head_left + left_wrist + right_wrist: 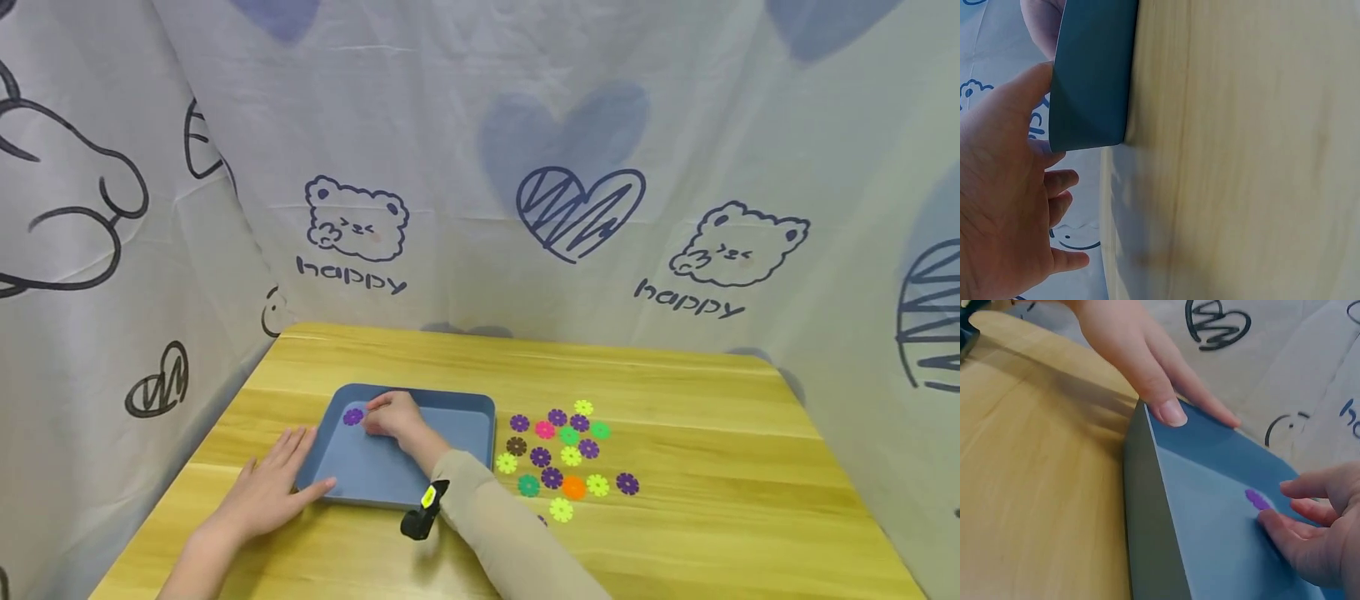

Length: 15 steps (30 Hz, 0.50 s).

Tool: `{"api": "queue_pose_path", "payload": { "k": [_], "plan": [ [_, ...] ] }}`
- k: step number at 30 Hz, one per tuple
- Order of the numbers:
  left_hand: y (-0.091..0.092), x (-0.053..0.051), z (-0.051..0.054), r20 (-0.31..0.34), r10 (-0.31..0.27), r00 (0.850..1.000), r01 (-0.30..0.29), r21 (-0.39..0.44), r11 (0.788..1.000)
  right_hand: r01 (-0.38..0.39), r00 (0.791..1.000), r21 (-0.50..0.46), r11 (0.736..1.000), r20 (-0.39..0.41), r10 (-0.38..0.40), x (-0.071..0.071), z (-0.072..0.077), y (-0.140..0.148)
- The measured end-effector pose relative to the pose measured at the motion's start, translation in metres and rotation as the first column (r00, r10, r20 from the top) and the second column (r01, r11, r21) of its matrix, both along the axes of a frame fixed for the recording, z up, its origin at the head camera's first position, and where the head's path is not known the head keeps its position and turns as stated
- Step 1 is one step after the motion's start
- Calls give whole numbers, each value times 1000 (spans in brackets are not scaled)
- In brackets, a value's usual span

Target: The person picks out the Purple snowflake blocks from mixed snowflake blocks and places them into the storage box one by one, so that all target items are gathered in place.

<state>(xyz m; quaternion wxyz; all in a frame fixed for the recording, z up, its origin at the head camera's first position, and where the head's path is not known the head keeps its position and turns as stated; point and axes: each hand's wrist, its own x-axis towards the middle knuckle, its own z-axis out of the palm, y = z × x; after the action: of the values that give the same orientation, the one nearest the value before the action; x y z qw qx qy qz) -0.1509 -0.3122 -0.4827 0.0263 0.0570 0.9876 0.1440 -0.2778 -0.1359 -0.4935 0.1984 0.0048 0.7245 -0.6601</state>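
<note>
A blue-grey rectangular tray lies on the wooden table. My left hand is at its front left corner, fingers spread and thumb against the near rim; the left wrist view shows the thumb at the tray's wall. One purple flower-shaped disc lies flat in the tray, towards the back left. Just right of this disc, my right hand reaches down into the tray with fingers bent. In the right wrist view a gap shows between its thumb and fingers, and no disc is plainly held there.
Right of the tray, several loose flower-shaped discs lie scattered on the table, among them an orange disc, a pink disc and a brown disc. A printed cloth hangs behind the table and along its sides.
</note>
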Motion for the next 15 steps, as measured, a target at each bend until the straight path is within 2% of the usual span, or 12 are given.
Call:
{"api": "queue_pose_path", "payload": {
  "k": [3,8,15],
  "plan": [
    [0,-2,1,-7,0,1000,0,-3,1000,-91,995,8,996,-43,91,2,6,10],
    [0,-2,0,-23,0,1000,0,-12,1000,-206,968,9,978,-141,205,11,21,34],
    [-1,-1,-2,-32,-2,1000,2,-15,1000,-280,934,-6,960,-232,271,25,38,88]
  ]
}}
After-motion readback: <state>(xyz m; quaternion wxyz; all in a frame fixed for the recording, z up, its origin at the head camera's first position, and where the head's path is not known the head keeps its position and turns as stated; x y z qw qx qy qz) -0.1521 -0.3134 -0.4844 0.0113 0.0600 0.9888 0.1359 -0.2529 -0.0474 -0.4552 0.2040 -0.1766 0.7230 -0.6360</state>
